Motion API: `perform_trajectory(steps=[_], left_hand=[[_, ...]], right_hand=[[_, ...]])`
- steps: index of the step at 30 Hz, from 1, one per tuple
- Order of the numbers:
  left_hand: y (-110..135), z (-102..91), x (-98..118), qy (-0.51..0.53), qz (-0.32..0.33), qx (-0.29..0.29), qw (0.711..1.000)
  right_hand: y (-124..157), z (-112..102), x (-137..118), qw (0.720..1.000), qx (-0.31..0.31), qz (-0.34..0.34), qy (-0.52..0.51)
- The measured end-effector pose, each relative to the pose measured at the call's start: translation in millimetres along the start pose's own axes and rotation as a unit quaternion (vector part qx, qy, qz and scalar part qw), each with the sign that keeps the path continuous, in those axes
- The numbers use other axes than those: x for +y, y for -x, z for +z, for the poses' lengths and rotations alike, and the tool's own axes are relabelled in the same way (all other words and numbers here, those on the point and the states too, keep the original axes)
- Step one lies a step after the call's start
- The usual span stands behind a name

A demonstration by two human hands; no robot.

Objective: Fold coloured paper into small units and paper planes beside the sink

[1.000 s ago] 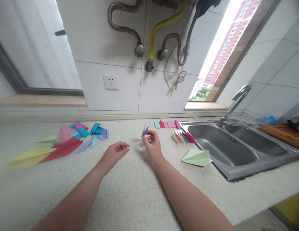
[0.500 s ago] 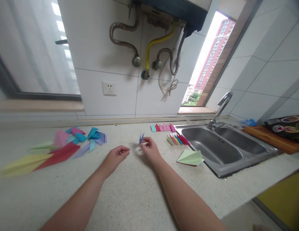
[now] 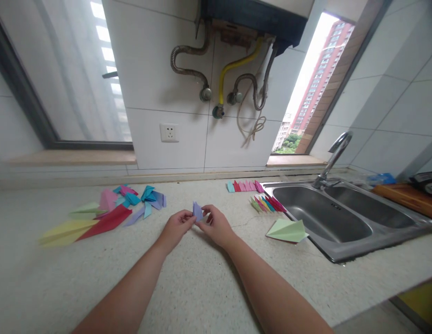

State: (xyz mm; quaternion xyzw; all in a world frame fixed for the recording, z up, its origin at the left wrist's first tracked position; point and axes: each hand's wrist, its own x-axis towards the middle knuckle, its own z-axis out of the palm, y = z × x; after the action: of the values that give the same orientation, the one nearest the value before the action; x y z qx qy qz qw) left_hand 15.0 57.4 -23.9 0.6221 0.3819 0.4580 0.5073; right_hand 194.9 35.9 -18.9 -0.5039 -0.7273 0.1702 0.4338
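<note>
A small folded purple paper [image 3: 197, 211] stands upright between my hands, just above the speckled counter [image 3: 202, 287]. My left hand [image 3: 180, 226] pinches its lower left edge with thumb and fingers. My right hand [image 3: 216, 225] grips its right side, fingers curled behind it. Off to the left lies a loose pile of folded papers, with a red paper plane [image 3: 106, 222], a yellow paper plane [image 3: 67, 232] and blue folded pieces [image 3: 132, 198]. To the right of my hands rests a light green paper plane [image 3: 287, 230].
Behind the green plane, small folded papers form a colourful row [image 3: 267, 204] and a mostly pink row [image 3: 245, 186]. A steel double sink [image 3: 327, 248] with a faucet [image 3: 336, 157] is set in the counter at right. Pipes [image 3: 221, 86] and a socket [image 3: 169, 132] are on the wall.
My left hand has moved in and taken hold of the purple paper, which was in my right hand alone. The paper now shows its flat side. The view has shifted slightly left.
</note>
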Motion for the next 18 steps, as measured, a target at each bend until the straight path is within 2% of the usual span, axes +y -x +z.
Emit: perform_trajectory(steps=[3,7,11,14,18], left_hand=[[-0.5,-1.9,-2.7,-0.002,-0.014,0.023,1.0],[-0.8,-3.2,-5.3,0.003,-0.033,0.037,0.999],[0.5,-0.2,-4.4,-0.017,-0.03,0.04,0.999],[2.3,4.4,-3.2,-0.052,-0.034,0.043,0.997],[0.1,14.4,-1.2,-0.082,-0.042,0.076,0.993]], right_hand=[[3.2,-20.5,-11.8,0.999,-0.03,0.006,0.044],[11.6,-73.4,-29.2,0.979,-0.139,-0.059,0.14],[32.5,-118.8,-24.6,0.975,-0.093,-0.108,0.167],[51.1,-127.8,-4.0,0.981,-0.088,-0.125,0.116],[60.4,-118.1,25.4,0.983,-0.131,-0.121,0.033]])
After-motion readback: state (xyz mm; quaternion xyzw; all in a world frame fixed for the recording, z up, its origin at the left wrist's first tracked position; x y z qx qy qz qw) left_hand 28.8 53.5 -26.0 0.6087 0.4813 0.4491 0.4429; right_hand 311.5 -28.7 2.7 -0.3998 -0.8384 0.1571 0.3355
